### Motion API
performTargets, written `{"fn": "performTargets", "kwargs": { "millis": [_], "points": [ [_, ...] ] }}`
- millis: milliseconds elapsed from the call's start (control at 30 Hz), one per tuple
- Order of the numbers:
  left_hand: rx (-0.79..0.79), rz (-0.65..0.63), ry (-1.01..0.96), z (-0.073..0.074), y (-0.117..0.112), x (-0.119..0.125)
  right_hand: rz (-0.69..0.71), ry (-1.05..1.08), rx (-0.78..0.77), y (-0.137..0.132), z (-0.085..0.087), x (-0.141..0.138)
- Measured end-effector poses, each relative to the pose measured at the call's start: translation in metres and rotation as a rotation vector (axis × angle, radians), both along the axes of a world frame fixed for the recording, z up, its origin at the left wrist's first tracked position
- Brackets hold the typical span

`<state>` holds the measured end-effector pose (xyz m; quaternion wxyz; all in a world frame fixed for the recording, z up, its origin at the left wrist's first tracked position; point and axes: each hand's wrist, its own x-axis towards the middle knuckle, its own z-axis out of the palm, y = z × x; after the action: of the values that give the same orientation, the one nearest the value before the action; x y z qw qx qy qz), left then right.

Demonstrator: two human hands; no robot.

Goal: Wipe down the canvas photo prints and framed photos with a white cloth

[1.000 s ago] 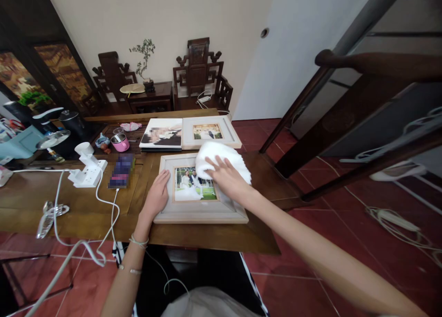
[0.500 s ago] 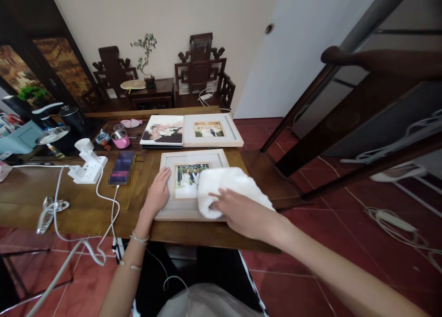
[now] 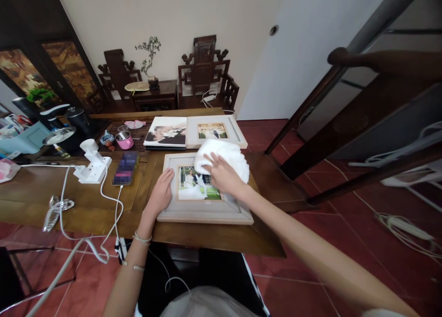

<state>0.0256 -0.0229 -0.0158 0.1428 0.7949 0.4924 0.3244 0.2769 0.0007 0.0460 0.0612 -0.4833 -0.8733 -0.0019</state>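
A pale wooden picture frame [image 3: 193, 211] with a wedding photo lies flat on the brown table [image 3: 69, 202] in front of me. My left hand [image 3: 162, 195] rests flat on the frame's left border, fingers stretched out. My right hand [image 3: 223, 175] presses a folded white cloth [image 3: 226, 153] onto the frame's upper right corner, fingers spread over the cloth.
A second framed photo [image 3: 216, 132] and a photo album [image 3: 166, 132] lie behind it. To the left are a phone [image 3: 125, 168] on a cable, a white power strip [image 3: 92, 172], a pink cup [image 3: 124, 141] and kettles. Carved chairs stand by the wall, a stair rail at right.
My right hand slid the cloth from the frame's upper right down to its lower right edge, then back up to the upper right corner. The left hand stayed on the left border.
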Motion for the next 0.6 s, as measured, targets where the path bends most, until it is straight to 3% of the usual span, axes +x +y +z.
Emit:
{"fn": "performTargets", "kwargs": {
  "millis": [100, 167, 300, 467, 600],
  "points": [
    [0.002, 0.003, -0.005, 0.001, -0.001, 0.0, 0.005, -0.009, 0.014, 0.025, 0.001, -0.002],
    [0.001, 0.006, -0.005, 0.001, -0.001, 0.0, 0.037, -0.027, -0.008, 0.023, 0.001, -0.006],
    [-0.003, 0.013, -0.005, 0.0, 0.0, 0.001, 0.114, -0.065, -0.101, -0.019, 0.005, -0.011],
    [-0.002, 0.011, -0.014, -0.001, 0.001, 0.001, 0.239, -0.057, -0.298, -0.089, 0.037, -0.005],
    [-0.001, 0.012, -0.011, -0.001, 0.001, 0.0, 0.315, 0.043, -0.444, -0.112, 0.048, -0.006]
  ]
}}
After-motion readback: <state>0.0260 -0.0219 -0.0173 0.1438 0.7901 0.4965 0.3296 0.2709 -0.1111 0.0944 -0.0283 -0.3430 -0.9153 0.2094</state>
